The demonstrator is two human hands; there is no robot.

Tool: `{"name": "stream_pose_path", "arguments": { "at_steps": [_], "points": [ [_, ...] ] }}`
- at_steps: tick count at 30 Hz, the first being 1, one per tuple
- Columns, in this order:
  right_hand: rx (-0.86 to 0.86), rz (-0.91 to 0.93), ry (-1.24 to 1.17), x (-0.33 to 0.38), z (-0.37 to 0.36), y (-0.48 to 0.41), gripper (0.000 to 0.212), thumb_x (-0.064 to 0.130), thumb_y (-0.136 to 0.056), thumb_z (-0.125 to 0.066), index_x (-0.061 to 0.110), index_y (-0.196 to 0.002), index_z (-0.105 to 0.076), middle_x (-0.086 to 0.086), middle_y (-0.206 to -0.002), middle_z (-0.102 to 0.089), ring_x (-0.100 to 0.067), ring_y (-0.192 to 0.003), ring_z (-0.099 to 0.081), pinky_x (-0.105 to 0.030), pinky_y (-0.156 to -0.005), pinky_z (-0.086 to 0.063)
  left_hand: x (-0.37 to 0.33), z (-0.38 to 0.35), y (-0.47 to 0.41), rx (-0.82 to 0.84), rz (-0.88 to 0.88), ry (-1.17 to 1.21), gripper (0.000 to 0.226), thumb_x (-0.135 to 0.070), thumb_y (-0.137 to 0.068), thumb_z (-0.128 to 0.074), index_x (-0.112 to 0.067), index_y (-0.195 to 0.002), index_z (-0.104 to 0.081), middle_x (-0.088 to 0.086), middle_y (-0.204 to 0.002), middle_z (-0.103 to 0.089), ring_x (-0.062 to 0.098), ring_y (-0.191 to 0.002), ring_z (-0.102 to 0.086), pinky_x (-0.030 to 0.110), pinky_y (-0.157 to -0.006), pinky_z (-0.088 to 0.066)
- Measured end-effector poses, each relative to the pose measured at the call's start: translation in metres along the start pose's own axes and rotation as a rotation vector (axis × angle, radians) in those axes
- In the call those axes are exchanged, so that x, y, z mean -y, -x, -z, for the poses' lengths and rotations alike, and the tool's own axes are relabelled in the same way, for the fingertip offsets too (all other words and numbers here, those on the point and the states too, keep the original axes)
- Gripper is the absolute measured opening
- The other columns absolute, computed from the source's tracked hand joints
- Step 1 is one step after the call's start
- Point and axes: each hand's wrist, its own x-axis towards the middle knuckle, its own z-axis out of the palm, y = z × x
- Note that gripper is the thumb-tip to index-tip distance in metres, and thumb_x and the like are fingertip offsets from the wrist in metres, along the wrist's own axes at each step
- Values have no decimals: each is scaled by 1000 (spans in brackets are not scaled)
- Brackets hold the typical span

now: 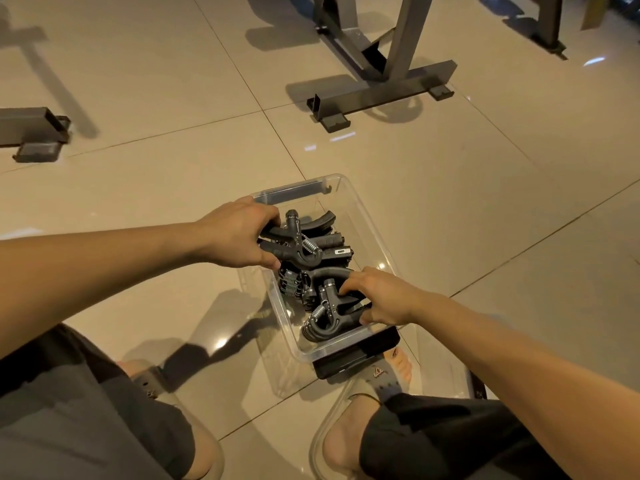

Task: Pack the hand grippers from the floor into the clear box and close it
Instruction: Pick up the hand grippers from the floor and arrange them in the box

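Observation:
A clear plastic box (363, 216) with dark latches stands open on the tiled floor between my knees. Several black hand grippers with steel springs lie inside it. My left hand (239, 233) grips the handles of one black hand gripper (294, 242) over the box's far left side. My right hand (381, 296) holds the handles of another hand gripper (329, 313) low in the near end of the box. The clear lid (332, 420) seems to lie under the box and near my feet, partly hidden by my legs.
Dark metal equipment frames stand on the floor: one base bar (381, 95) beyond the box, another foot (34, 133) at the far left. My knees and sandalled feet (391, 372) flank the box's near end.

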Motion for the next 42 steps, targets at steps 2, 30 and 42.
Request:
{"name": "stream_pose_path", "arguments": {
  "at_steps": [2, 30, 42],
  "points": [
    [-13, 15, 16, 1, -1, 0, 60, 25, -80, -80, 24, -135, -56, 5, -131, -58, -16, -115, -48, -34, -97, -42, 1, -2, 0, 6, -2, 3, 53, -62, -67, -81, -30, -99, -53, -11, -89, -58, 15, -93, -46, 37, -77, -48],
    [-564, -289, -1336, 78, 74, -16, 15, 12, -97, -65, 0, -105, -63, -11, -80, -66, -15, -62, -67, -30, -57, -58, -35, 3, 45, -406, 42, 180, 61, -58, -72, -78, -23, -118, -57, -7, -108, -60, 16, -100, -49, 35, -84, -44],
    [-506, 134, -684, 81, 132, 10, 18, 23, -92, -71, 16, -109, -74, -3, -95, -73, -26, -91, -70, -51, -85, -57, -40, 52, 39, -217, -91, 484, 22, -38, -89, -73, -23, -104, -77, -10, -89, -75, 4, -83, -69, 39, -85, -56]
  ]
}}
